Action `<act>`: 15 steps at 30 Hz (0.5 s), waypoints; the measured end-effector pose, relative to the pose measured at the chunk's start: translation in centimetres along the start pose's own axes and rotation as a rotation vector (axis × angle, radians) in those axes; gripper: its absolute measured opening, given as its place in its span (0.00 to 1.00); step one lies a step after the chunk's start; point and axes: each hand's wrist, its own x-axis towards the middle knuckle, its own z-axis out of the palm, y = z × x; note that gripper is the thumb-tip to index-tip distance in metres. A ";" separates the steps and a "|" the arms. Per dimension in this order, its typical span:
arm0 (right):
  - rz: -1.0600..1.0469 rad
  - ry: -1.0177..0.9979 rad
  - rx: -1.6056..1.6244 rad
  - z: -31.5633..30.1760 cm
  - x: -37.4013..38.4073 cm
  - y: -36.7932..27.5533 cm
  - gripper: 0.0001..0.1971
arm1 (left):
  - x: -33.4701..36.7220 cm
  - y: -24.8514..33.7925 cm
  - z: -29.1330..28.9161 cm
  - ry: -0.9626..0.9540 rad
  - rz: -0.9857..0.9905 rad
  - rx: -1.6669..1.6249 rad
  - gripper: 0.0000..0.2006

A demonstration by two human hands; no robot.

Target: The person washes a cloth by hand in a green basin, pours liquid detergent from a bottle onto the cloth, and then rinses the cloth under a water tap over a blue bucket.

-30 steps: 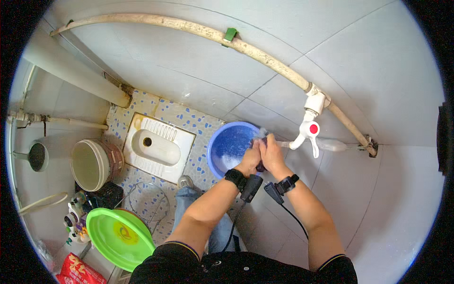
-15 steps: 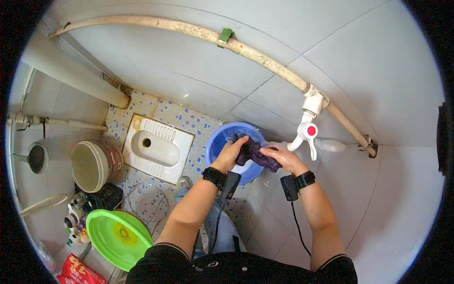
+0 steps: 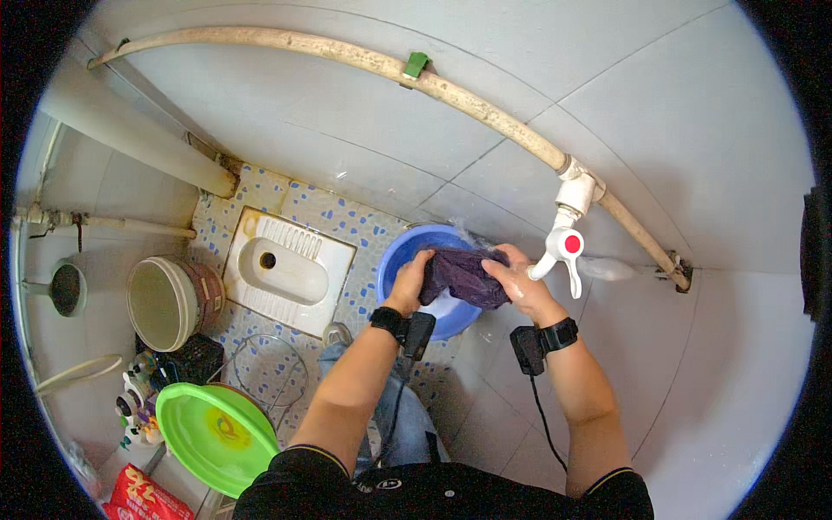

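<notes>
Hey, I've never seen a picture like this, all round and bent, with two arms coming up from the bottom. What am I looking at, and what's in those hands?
There is no machine here. A person wears a wide fisheye camera on the head, pointing down, so you see their own forearms from above and straight edges curve near the rim.

The place is a small tiled bathroom. Both hands are closed on a wet dark purple cloth: the left hand grips one end and the right hand the other, above a blue basin on the floor. Each wrist carries a black band with a small black box.

Just right of the hands is a white tap with a red dot, fed by a long pale pipe on the wall. To the left lie a white squat toilet, a bucket and a green basin.
</notes>
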 end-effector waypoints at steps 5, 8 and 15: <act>-0.127 0.029 -0.349 3.0 -0.1 -1.8 0.17 | -1.8 -0.4 3.4 -0.189 -0.233 -0.194 0.18; -0.231 0.024 -0.393 4.7 0.0 -0.1 0.17 | -1.0 -1.3 4.7 -0.131 -0.186 -0.248 0.18; -0.228 0.345 -0.502 2.9 1.3 1.2 0.13 | -2.6 -0.1 8.1 -0.040 -0.101 0.041 0.11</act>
